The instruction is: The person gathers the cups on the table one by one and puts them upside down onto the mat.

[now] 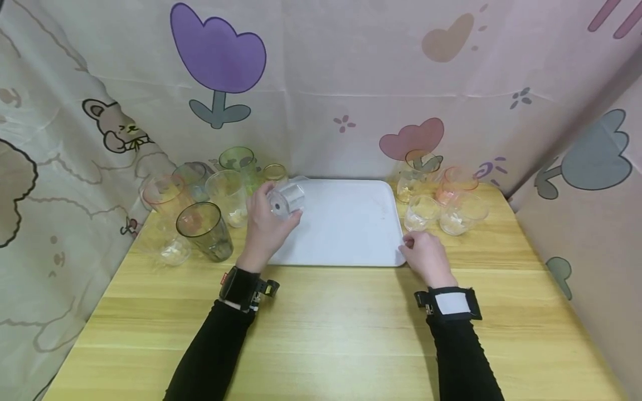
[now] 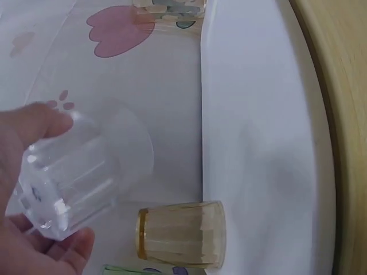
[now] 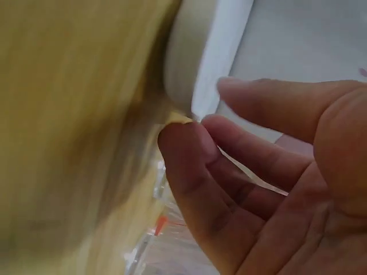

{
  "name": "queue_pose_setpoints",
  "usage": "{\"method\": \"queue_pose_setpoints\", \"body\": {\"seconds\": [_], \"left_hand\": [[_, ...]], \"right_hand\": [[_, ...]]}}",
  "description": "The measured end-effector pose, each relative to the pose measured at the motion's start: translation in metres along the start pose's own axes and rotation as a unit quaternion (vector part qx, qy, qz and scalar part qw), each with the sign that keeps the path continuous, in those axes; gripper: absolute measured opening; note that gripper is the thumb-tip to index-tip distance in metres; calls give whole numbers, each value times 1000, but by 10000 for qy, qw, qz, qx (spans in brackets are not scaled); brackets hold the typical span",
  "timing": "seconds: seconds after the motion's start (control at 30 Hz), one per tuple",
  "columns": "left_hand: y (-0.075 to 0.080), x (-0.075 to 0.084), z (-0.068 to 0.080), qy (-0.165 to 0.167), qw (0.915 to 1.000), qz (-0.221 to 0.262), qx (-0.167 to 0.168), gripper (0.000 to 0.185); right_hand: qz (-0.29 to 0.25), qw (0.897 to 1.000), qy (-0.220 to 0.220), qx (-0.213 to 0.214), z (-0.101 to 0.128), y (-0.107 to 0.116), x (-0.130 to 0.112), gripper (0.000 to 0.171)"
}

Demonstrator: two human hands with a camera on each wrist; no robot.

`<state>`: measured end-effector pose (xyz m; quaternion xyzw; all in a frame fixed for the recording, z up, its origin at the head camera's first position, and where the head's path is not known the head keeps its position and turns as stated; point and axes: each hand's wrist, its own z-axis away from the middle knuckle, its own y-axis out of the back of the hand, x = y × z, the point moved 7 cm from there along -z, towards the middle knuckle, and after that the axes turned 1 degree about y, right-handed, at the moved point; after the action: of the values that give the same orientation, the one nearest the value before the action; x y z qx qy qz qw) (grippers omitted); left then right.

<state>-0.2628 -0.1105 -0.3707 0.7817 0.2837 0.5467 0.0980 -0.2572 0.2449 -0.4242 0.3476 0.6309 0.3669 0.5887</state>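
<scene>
My left hand (image 1: 268, 223) grips a clear faceted glass (image 1: 287, 199) above the left part of the white tray (image 1: 346, 223). The glass is tilted, its base facing me. In the left wrist view, thumb and fingers lie on opposite sides of that glass (image 2: 74, 177), and its wide rim points away. A small amber glass (image 2: 180, 235) stands close by at the tray's back left. At the tray's front right corner is my right hand (image 1: 426, 256). Its fingers (image 3: 189, 143) are bent loosely right at the tray edge (image 3: 206, 74), with the thumb held apart from them.
Left of the tray stand several glasses, including a dark grey one (image 1: 205, 231), a green one (image 1: 239, 161) and a red-rimmed one (image 1: 165, 195). To the right are clear cups (image 1: 462, 216), an orange-red one (image 1: 456, 184) and amber ones (image 1: 423, 161). A patterned curtain (image 1: 311, 111) hangs behind.
</scene>
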Motion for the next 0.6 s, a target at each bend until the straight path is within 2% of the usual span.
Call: {"method": "queue_pose_setpoints", "body": {"seconds": [0.1, 0.27, 0.4, 0.6], "left_hand": [[1, -6, -1, 315, 9993, 41, 195, 89], [-1, -13, -3, 278, 9988, -156, 368, 88], [-5, -20, -4, 376, 9985, -291, 288, 87], [-14, -33, -8, 820, 9960, -356, -22, 89]], "right_hand": [[-35, 9998, -131, -163, -1, -4, 4, 32], [-89, 9991, -274, -299, -1, -7, 7, 34], [-101, 9989, -292, -343, -1, -8, 8, 34], [-109, 9989, -278, -358, -3, -9, 8, 34]]}}
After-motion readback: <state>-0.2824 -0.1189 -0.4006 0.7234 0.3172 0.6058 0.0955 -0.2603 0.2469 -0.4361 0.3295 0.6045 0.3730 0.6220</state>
